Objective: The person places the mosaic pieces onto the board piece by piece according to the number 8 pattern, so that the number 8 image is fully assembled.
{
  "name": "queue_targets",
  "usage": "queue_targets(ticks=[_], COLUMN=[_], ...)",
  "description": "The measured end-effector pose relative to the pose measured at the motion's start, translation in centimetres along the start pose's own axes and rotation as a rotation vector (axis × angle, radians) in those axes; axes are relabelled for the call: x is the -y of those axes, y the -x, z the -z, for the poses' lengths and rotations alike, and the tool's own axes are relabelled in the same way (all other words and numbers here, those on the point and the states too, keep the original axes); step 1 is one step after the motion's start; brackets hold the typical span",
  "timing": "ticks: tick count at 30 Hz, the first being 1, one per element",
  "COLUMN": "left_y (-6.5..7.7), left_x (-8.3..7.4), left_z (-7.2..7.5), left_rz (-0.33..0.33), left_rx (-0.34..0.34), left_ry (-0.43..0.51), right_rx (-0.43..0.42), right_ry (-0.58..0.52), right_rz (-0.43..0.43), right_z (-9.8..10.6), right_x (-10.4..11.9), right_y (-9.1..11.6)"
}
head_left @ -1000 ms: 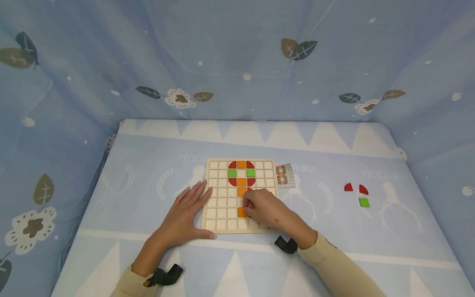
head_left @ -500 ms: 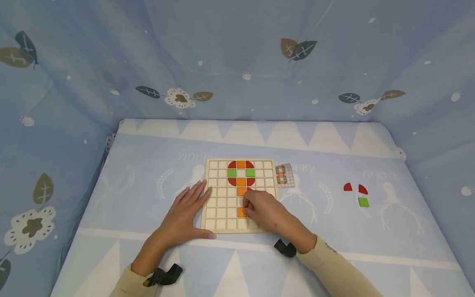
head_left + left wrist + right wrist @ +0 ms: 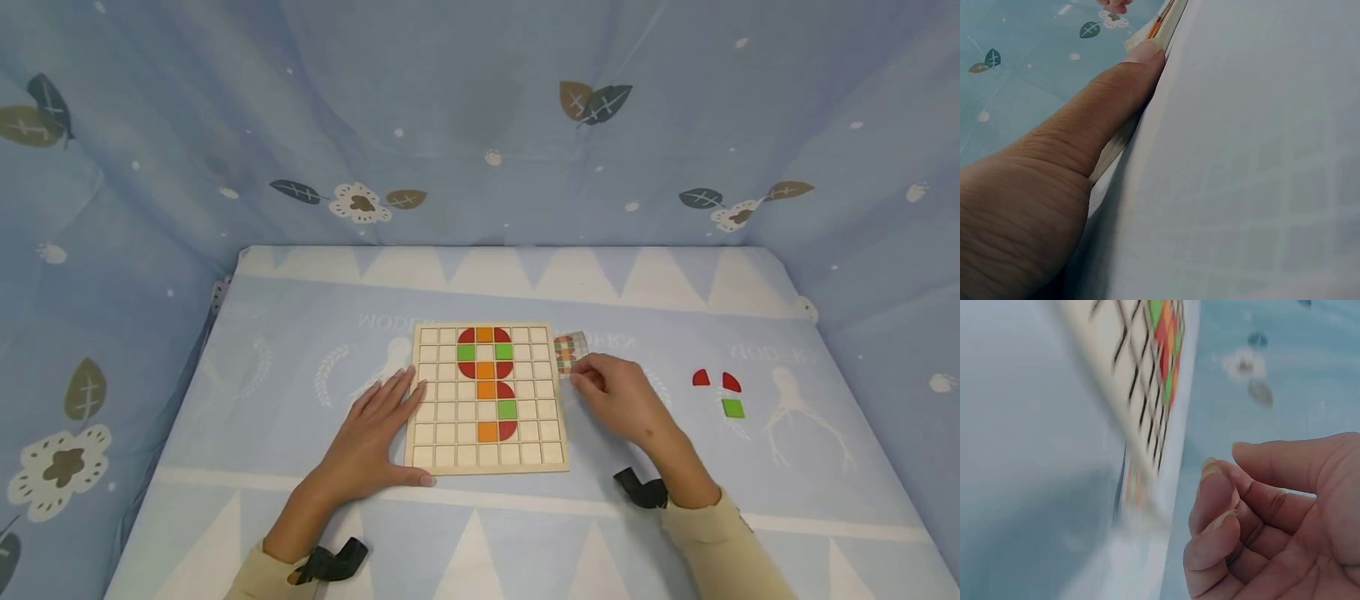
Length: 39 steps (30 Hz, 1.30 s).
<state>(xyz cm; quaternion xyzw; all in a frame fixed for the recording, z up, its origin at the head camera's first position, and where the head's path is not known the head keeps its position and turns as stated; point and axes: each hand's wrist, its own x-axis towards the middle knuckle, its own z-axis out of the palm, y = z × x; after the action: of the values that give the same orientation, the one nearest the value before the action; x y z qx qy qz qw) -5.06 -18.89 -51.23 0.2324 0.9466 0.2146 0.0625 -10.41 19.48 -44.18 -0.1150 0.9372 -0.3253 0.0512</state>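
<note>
A wooden grid board lies on the table, with orange squares, green squares and red quarter-circle tiles set in its cells. My left hand rests along the board's left edge, fingers straight, with the thumb against the near edge. To the right of the board my right hand hangs loosely curled. Its thumb and fingertips stand apart in the right wrist view, and no tile shows between them. A small pattern card lies against the board's right side, its lower corner partly behind the right fingertips.
Two loose red quarter-circle tiles, one at the left and one at the right, lie on the table's right side. A green square tile is just below them. Patterned blue cloth walls off the back and sides.
My right hand has left the board and moved right, towards the card. A green square and a red quarter circle it had covered now show on the board. The left hand stays put.
</note>
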Motion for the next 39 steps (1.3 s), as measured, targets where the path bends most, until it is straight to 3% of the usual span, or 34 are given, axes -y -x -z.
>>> queue_targets(ticks=[4, 9, 13, 18, 26, 35, 39], left_y=[0.2, 0.2, 0.2, 0.2, 0.2, 0.0, 0.0], left_x=[0.1, 0.0, 0.1, 0.2, 0.2, 0.2, 0.3], left_z=[-0.1, 0.0, 0.0, 0.0, -0.1, -0.1, -0.2], left_rz=[-0.011, -0.014, -0.008, -0.016, -0.007, 0.001, -0.007], left_rx=[-0.029, -0.035, -0.020, -0.013, -0.003, 0.001, -0.009], left_ry=[0.010, 0.017, 0.003, 0.000, -0.007, -0.002, 0.003], right_rx=[-0.058, -0.130, -0.141, -0.123, -0.097, 0.009, 0.032], right_ry=[0.060, 0.078, 0.083, 0.115, 0.166, 0.221, 0.209], right_rz=[-0.064, -0.047, -0.066, -0.154, -0.213, -0.450, -0.501], right_z=[2.3, 5.1, 7.0, 8.6, 9.5, 9.2, 8.7], right_x=[-2.3, -4.6, -6.0, -7.7, -10.2, -11.9, -12.1], right_y=[0.5, 1.7, 2.5, 3.0, 3.3, 2.8, 2.6])
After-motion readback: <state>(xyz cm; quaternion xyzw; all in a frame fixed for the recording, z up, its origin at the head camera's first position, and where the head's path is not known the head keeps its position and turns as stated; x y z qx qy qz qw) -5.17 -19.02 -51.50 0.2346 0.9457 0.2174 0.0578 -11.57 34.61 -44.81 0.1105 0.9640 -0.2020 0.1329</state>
